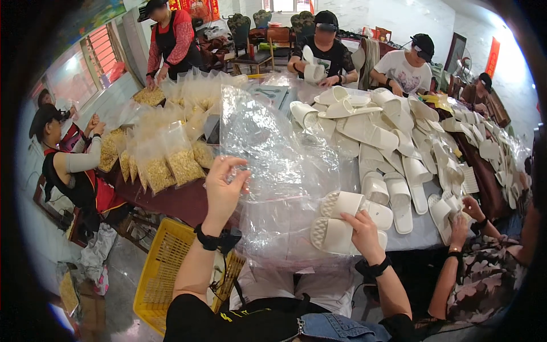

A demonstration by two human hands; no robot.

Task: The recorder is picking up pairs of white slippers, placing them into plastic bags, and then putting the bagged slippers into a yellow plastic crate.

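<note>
Two slippers (331, 235) against right fingers (359, 222)

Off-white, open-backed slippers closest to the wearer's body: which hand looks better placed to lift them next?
Probably the right hand: its fingers touch the off-white, open-backed slippers. The left hand is raised by the clear, thin plastic sheeting, away from them.

The person (279, 310) is wearing a black shirt (268, 329) with yellow marks (244, 313), zipped blue denim (342, 328) and black wristbands (374, 267).
</note>
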